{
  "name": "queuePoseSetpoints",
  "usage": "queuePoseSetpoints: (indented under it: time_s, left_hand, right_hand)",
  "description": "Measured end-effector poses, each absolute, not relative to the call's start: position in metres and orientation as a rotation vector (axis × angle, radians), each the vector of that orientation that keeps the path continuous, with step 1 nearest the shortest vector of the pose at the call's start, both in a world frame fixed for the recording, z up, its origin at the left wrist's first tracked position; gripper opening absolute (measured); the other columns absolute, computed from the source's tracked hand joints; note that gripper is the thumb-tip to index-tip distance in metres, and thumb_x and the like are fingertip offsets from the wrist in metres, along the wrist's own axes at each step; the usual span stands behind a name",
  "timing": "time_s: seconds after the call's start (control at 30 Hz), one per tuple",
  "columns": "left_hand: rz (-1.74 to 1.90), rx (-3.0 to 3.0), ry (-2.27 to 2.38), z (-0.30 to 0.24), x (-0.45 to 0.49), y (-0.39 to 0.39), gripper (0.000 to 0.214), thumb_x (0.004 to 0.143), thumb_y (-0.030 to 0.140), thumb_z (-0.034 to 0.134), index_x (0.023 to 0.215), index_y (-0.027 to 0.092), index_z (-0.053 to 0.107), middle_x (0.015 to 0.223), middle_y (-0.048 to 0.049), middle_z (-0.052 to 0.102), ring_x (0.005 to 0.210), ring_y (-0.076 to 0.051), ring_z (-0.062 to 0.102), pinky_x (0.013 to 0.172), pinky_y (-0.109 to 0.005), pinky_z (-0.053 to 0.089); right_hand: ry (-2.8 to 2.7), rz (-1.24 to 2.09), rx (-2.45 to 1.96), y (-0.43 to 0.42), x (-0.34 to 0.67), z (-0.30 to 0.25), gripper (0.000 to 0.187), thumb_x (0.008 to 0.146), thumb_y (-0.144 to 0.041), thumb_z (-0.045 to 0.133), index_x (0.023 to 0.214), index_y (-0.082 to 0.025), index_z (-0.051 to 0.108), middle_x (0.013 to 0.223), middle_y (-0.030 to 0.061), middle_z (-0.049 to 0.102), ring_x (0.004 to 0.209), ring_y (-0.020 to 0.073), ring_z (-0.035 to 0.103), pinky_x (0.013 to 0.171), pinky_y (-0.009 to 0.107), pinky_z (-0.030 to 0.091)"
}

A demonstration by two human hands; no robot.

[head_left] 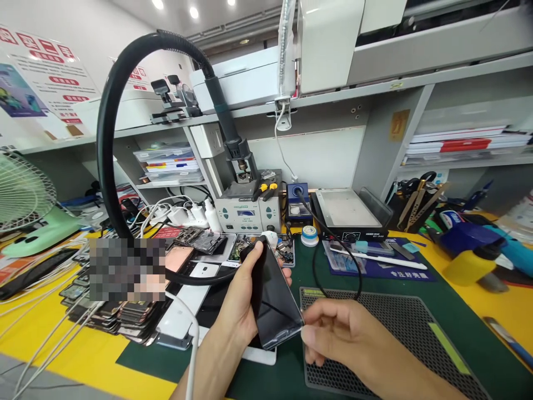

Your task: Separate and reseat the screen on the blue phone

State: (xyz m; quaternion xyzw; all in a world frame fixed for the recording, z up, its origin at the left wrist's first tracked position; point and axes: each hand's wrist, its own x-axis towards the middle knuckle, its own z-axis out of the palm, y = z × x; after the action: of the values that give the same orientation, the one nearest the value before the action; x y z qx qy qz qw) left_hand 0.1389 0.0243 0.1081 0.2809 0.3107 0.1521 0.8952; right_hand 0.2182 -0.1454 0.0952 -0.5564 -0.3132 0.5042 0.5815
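The phone (277, 297) is up in the person's hands, raised over the green mat (141, 364), its dark glass turned up toward the head camera. From the right hand (333, 333) it lies to the left and a little farther off; from the left hand (244, 300) there is no gap at all, since that hand wraps it. The relation that matters most seems to be at the near right corner, where the right thumb and forefinger meet the phone's edge.

The left hand is closed round the body, thumb along the far left edge, fingertips showing past the right edge. The right hand is curled, thumb and forefinger drawn close together at the corner; whether they pinch the edge, hold something thin there or only touch, one cannot tell. A pale, glossy streak runs along the near end, either a reflection or a film.

The long axis runs from far left to near right, steeper than it is slanted. The far end points toward the station (245, 214), the near end back toward the person. Which end is the phone's top cannot be made out. The grid pad (400, 316) lies below the right hand, on the mat
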Motion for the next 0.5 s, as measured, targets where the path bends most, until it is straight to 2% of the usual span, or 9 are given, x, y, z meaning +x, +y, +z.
queuePoseSetpoints:
  time_s: [0.07, 0.13, 0.27, 0.33, 0.4, 0.43, 0.5]
  left_hand:
    - [0.313, 0.613, 0.701, 0.107, 0.139, 0.024, 0.038, 0.078, 0.049, 0.075, 0.076, 0.012, 0.066, 0.064, -0.01, 0.069, 0.051, -0.019, 0.065, 0.046, -0.027, 0.055]
    - [0.348, 0.633, 0.737, 0.109, 0.139, 0.023, 0.037, 0.075, 0.05, 0.077, 0.075, 0.016, 0.064, 0.059, -0.005, 0.067, 0.048, -0.018, 0.064, 0.043, -0.025, 0.053]
    - [0.432, 0.676, 0.687, 0.114, 0.138, 0.016, 0.032, 0.079, 0.048, 0.074, 0.078, 0.017, 0.065, 0.053, 0.0032, 0.057, 0.037, -0.008, 0.049, 0.033, -0.016, 0.039]
    - [0.461, 0.711, 0.656, 0.114, 0.139, 0.013, 0.033, 0.079, 0.049, 0.074, 0.08, 0.017, 0.066, 0.055, 0.0044, 0.055, 0.034, -0.005, 0.043, 0.03, -0.016, 0.031]
    - [0.497, 0.752, 0.642, 0.112, 0.139, 0.01, 0.035, 0.077, 0.05, 0.076, 0.081, 0.017, 0.065, 0.055, 0.0055, 0.053, 0.034, -0.004, 0.04, 0.03, -0.016, 0.028]
    - [0.519, 0.774, 0.637, 0.111, 0.14, 0.009, 0.035, 0.076, 0.049, 0.077, 0.081, 0.017, 0.065, 0.054, 0.0062, 0.052, 0.034, -0.004, 0.039, 0.031, -0.016, 0.027]
    - [0.566, 0.819, 0.631, 0.109, 0.14, 0.007, 0.033, 0.075, 0.044, 0.08, 0.085, 0.017, 0.065, 0.055, 0.0067, 0.053, 0.036, -0.004, 0.04, 0.034, -0.016, 0.029]
  right_hand:
    - [-0.751, 1.184, -1.287, -0.146, 0.216, 0.096, 0.028, 0.086, -0.041, 0.074, 0.09, -0.015, 0.064, 0.074, 0.0009, 0.068, 0.07, 0.0134, 0.058, 0.07, 0.026, 0.046]
    - [-0.771, 1.193, -1.274, -0.148, 0.216, 0.098, 0.025, 0.085, -0.037, 0.075, 0.088, -0.015, 0.065, 0.074, 0.0007, 0.068, 0.071, 0.0134, 0.058, 0.07, 0.026, 0.046]
    - [-0.781, 1.183, -1.24, -0.15, 0.217, 0.102, 0.025, 0.085, -0.035, 0.076, 0.083, -0.016, 0.06, 0.075, 0.001, 0.066, 0.071, 0.0137, 0.059, 0.069, 0.026, 0.045]
    - [-0.785, 1.142, -1.185, -0.15, 0.215, 0.101, 0.03, 0.086, -0.039, 0.074, 0.101, -0.018, 0.06, 0.093, 0.0042, 0.066, 0.078, 0.0151, 0.061, 0.07, 0.028, 0.046]
    - [-0.805, 1.134, -1.131, -0.15, 0.213, 0.099, 0.045, 0.088, -0.043, 0.072, 0.123, -0.022, 0.055, 0.11, 0.0074, 0.063, 0.085, 0.0169, 0.064, 0.072, 0.029, 0.049]
    - [-0.807, 1.148, -1.13, -0.149, 0.211, 0.098, 0.047, 0.089, -0.045, 0.071, 0.126, -0.022, 0.055, 0.109, 0.0078, 0.064, 0.085, 0.0171, 0.065, 0.072, 0.029, 0.049]
    - [-0.78, 1.169, -1.179, -0.147, 0.208, 0.096, 0.038, 0.089, -0.045, 0.07, 0.112, -0.016, 0.063, 0.089, 0.0055, 0.068, 0.075, 0.0158, 0.066, 0.068, 0.028, 0.05]
